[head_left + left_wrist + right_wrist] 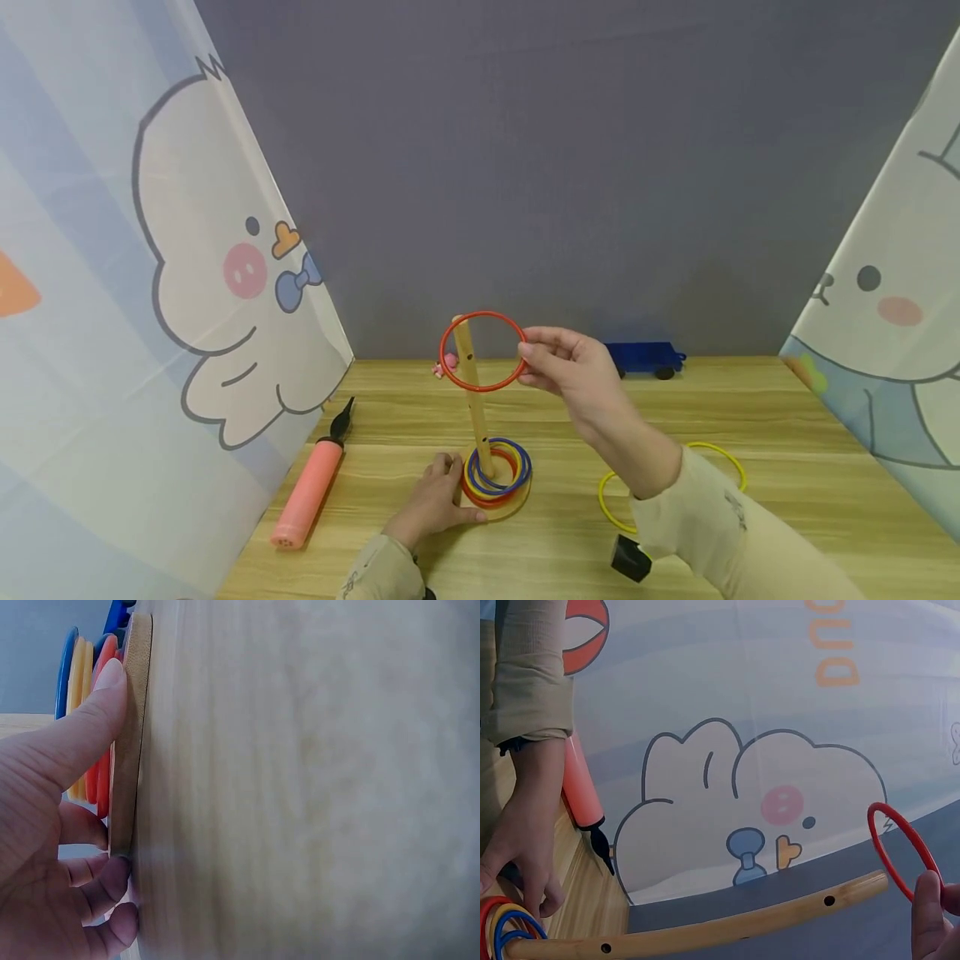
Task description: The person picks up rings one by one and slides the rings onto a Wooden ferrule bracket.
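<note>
The right hand is raised above the light wooden table, wrist bent, pinching a thin red plastic ring between thumb and fingertips. That ring hangs upright around the top of the tall bamboo peg, so the tip pokes through it. Down low, the left hand sits on the near left of the round wooden base, thumb pressed on the rim and fingers curled at its edge. A stack of blue, yellow and red rings already lies around the foot of the peg.

Other stuff around: a pink hand pump with a black nozzle lies off to the left, a loose yellow ring lies on the right, half hidden by the beige sleeve, and a blue toy truck stands at the far edge against the grey wall.
</note>
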`<action>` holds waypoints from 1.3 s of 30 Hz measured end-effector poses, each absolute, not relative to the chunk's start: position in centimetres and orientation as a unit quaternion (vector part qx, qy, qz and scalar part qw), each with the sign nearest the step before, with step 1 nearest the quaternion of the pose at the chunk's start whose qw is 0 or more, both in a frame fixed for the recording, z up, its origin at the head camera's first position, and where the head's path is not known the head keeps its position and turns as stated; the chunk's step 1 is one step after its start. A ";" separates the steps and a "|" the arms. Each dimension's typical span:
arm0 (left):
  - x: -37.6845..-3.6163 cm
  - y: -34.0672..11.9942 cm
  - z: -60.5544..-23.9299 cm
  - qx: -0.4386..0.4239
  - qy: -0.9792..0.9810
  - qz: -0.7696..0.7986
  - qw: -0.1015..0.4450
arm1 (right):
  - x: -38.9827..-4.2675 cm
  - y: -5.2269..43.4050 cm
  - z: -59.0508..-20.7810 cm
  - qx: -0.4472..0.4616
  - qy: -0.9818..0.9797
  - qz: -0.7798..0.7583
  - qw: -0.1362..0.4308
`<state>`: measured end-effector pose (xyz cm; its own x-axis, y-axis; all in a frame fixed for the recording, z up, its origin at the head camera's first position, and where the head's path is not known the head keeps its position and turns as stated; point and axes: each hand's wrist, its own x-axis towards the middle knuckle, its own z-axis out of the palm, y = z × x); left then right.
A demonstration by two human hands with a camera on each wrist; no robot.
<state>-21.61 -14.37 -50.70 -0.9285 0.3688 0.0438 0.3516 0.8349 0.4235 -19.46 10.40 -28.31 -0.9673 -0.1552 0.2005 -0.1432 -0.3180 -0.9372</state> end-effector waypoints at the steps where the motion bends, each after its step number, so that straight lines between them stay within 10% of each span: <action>1: -21.6 -14.4 -50.7 0.188 0.958 0.217 0.020 | -19.5 10.3 -28.2 -0.125 0.582 -0.804 0.000; 24: -21.5 -14.4 -50.4 0.191 0.957 0.220 0.021 | -21.2 7.4 -29.9 -0.066 0.552 -0.831 -0.015; 39: -21.6 -14.4 -50.5 0.192 0.957 0.218 0.013 | -23.1 9.6 -37.9 0.002 0.635 -0.771 0.040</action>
